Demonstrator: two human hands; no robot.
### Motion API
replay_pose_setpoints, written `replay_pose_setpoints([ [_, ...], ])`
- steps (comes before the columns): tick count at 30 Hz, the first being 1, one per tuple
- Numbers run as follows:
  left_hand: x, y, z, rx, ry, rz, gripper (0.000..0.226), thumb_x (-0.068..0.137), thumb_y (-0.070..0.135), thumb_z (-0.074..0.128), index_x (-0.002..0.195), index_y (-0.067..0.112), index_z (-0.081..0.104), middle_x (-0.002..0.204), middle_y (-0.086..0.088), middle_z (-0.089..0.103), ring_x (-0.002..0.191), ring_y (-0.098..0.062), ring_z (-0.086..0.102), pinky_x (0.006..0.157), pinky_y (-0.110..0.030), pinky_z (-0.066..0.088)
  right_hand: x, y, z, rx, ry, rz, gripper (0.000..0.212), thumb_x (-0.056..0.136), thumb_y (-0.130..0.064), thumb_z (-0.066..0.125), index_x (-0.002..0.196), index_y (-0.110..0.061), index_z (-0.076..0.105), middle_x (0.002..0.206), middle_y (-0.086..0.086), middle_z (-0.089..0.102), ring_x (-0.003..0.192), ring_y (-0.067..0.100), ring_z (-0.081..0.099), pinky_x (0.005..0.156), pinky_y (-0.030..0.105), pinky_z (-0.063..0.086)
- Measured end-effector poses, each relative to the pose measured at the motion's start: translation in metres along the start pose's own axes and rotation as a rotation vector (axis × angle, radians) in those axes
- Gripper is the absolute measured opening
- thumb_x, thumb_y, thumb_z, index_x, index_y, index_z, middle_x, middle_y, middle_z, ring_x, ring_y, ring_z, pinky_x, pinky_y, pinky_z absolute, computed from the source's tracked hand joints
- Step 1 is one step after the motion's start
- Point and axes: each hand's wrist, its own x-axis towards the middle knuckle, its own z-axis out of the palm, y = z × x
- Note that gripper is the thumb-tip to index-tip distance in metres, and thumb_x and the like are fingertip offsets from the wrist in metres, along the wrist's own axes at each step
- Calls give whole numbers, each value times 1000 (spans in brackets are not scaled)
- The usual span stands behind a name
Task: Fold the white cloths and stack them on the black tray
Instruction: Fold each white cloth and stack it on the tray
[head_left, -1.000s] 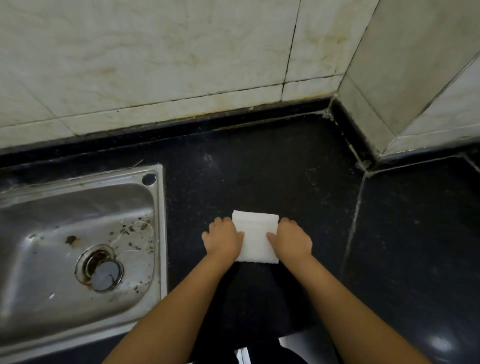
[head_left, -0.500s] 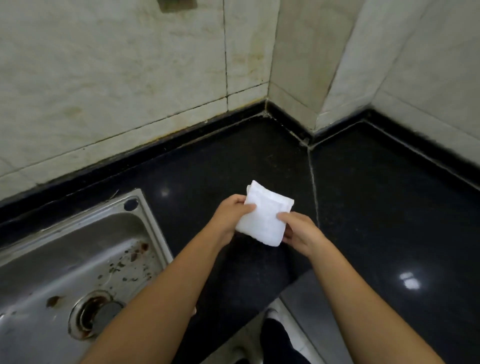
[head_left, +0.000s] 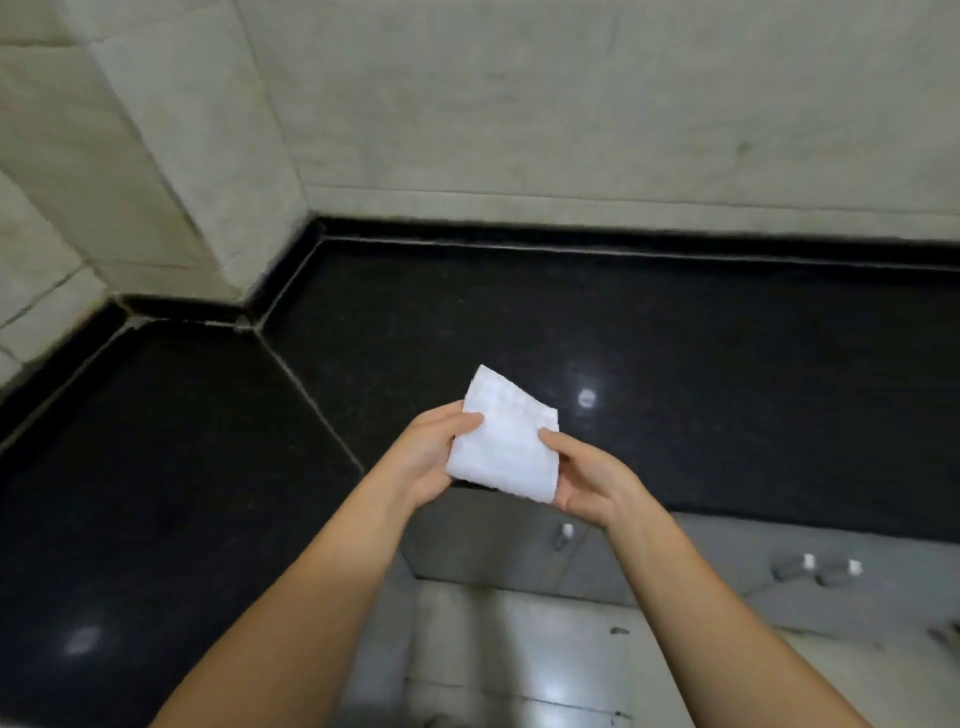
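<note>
Head view: the folded cloth (head_left: 503, 444) is held up in the air over the black counter (head_left: 727, 395), so it can be carried. It is pinched at 9 o'clock by the left hand (head_left: 428, 457) and at 3 o'clock by the right hand (head_left: 589, 480). No tray is seen.

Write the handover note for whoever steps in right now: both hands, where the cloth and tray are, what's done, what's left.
Left hand: holds the left edge of the folded white cloth, thumb on top.
Right hand: pinches the cloth's right edge.
Cloth: folded into a small rectangle, held in the air above the front edge of the black counter, tilted.
Black tray: not in view, nor any other cloths.
Done: this cloth looks folded.
Left: find the tray, set this cloth on it, then fold and stack any that remain.
</note>
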Motion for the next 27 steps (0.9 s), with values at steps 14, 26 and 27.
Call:
replay_pose_setpoints([
  [14, 39, -192, 468, 474, -476, -190, 15, 89, -2, 55, 95, 10, 63, 95, -9, 67, 83, -20, 63, 81, -38, 54, -329, -67, -396, 72, 696, -589, 10, 90, -6, 58, 86, -13, 64, 69, -3, 72, 62, 12, 63, 58, 23, 50],
  [26, 78, -254, 731, 448, -814, -252, 36, 88, -3, 54, 119, 14, 61, 111, -10, 66, 97, -24, 62, 84, -40, 54, -465, -155, -578, 260, 808, -838, 14, 90, -3, 56, 92, -14, 64, 84, 4, 68, 68, 13, 65, 60, 27, 57],
  [27, 91, -255, 752, 444, -823, -237, 36, 88, -2, 54, 120, 14, 60, 110, -9, 66, 96, -23, 62, 82, -39, 55, -467, -171, -594, 247, 805, -850, 14, 90, -3, 56, 91, -14, 64, 84, 4, 67, 69, 13, 64, 60, 27, 57],
])
